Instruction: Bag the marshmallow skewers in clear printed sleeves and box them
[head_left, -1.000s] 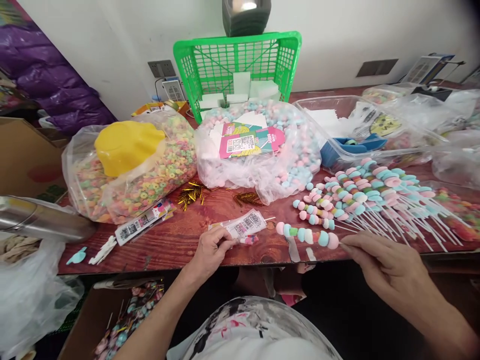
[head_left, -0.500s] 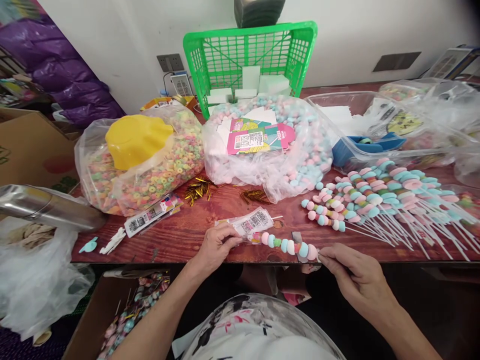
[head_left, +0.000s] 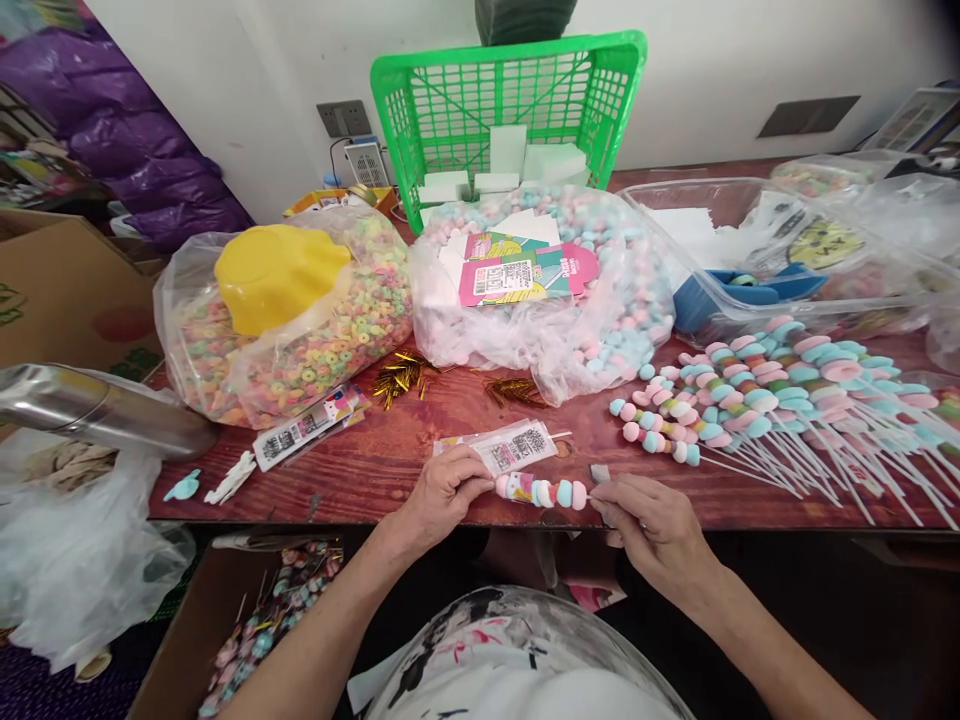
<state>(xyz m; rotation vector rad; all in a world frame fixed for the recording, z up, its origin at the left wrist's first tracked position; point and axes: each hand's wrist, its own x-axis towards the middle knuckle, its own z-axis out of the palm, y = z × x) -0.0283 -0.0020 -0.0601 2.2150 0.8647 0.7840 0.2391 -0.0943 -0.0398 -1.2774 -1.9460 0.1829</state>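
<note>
Candy skewer (head_left: 555, 494) is held crosswise btwn my two hands, close to the front edge of the reddish wooden surface (head_left: 405, 455). My R hand (head_left: 660, 518) is at its stick end: the fingers (head_left: 626, 490) pinch the stick just beside the last pink piece. My L hand (head_left: 439, 500) is at the other end, with fingers (head_left: 471, 490) closed together, pinching the clear wrapper (head_left: 519, 487), which has colored print and goes around the L part of the candies. The R part, w/ white, blue and pink pieces, is bare.

Just behind my L hand lie flat printed packets (head_left: 517, 447), approx. parallel to the skewer. Grey tape (head_left: 600, 473) is stuck on the surface near my R fingers. To the R, a pile of similar skewers (head_left: 780, 385) lies w/ the white sticks toward me.

Behind, in the ctr, is a plastic bag of pink & blue candies (head_left: 626, 330) w/ printed cards (head_left: 517, 277) on top. Left of it, a bag of ring candies (head_left: 322, 365) carries a yellow bowl-like thing (head_left: 281, 280). Gold ties (head_left: 401, 380) lie in front of these bags. A steel flask (head_left: 105, 410) leans at the far L.
</note>
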